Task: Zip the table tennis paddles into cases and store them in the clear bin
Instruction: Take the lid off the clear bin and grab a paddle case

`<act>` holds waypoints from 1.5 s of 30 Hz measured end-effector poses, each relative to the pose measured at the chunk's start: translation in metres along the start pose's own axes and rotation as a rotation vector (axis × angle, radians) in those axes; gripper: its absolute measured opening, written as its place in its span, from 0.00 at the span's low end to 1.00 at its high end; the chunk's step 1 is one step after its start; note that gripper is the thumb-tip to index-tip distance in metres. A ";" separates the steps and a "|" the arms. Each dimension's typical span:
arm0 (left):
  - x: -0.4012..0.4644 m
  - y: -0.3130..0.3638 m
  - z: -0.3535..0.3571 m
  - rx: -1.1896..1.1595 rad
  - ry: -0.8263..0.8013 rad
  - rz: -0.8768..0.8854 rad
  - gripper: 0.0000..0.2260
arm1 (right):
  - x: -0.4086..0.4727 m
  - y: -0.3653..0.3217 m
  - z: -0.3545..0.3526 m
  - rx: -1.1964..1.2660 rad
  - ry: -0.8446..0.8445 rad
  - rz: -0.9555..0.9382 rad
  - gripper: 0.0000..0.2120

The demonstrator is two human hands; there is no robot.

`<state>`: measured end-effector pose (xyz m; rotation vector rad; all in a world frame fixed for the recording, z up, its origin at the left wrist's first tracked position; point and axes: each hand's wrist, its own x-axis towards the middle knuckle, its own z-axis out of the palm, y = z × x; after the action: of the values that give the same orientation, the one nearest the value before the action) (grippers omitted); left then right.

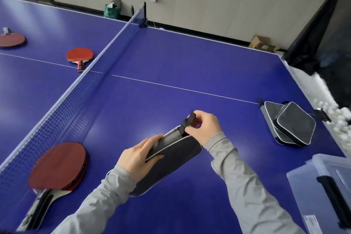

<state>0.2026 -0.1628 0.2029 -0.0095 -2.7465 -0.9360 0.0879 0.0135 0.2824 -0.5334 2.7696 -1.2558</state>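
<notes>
Grey fabric paddle case [171, 155] with pale piping, left hand [135, 159] gripping its edge, right hand [204, 129] pinching dark strap [187, 120]

No legible text, brand, number or sign anywhere in view. A pale sticker on the clear bin [322, 182] near the lower right corner, print too blurred to read. A second faint label on the bin's lid, likewise unreadable. A light label on the cardboard box [261, 43] by the far wall, too small to make out. Dark and pale markings on the handle of the near paddle [57, 167], smeared by blur. No visible logo on the grey case [171, 156] or the stacked cases [290, 125].
</notes>
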 end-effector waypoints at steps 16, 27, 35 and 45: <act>-0.017 -0.042 -0.058 -0.527 0.230 -0.092 0.21 | -0.013 -0.001 0.020 0.146 0.420 0.216 0.12; -0.006 -0.050 -0.062 -0.910 0.109 -0.360 0.16 | -0.031 0.022 0.009 0.185 0.332 0.158 0.13; -0.002 -0.040 -0.051 -0.995 0.074 -0.546 0.12 | -0.048 0.040 -0.005 -0.047 0.239 0.073 0.06; 0.009 -0.018 -0.024 -0.980 0.283 -0.724 0.13 | -0.086 0.057 0.008 -0.164 0.284 -0.095 0.08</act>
<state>0.1976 -0.1918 0.2124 0.8905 -1.7627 -2.1486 0.1536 0.0708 0.2269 -0.5417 3.1382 -1.2154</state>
